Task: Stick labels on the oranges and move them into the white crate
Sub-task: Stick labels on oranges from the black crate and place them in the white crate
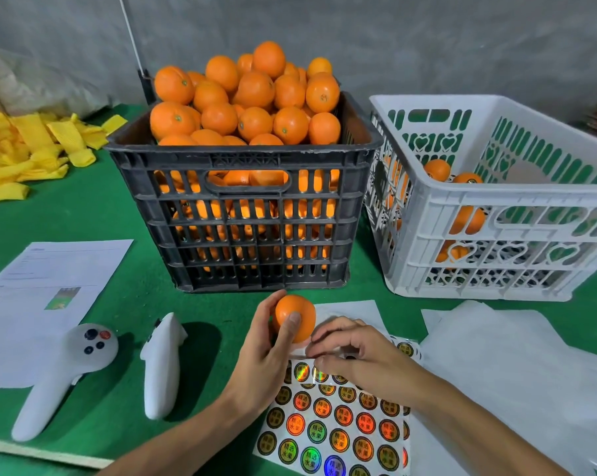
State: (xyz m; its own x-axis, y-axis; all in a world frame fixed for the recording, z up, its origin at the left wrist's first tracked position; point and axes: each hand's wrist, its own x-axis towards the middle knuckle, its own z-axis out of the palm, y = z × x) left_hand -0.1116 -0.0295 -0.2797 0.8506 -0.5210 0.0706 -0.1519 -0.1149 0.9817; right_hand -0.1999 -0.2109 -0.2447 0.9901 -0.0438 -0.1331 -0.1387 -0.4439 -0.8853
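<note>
orange: held in the left hand (266,352), thumb curled over the orange (295,317), just above the label sheet (335,424)
right hand: right hand (355,352) fingers curled, picking at the sheet's top edge, right beside the fruit
white crate: white crate (496,201) sits far right, so right-hand side is closer

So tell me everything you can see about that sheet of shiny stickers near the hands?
The sticker sheet lies flat on the green table, close to the person, just in front of the black crate. It carries rows of small round stickers with dark rims and holographic centres that flash red, green, gold and blue, each printed with Chinese characters. Its top edge looks partly peeled, with clear backing showing. The right hand rests over that upper edge, fingers curled as if picking a sticker. The left hand holds an orange just above it.
</note>
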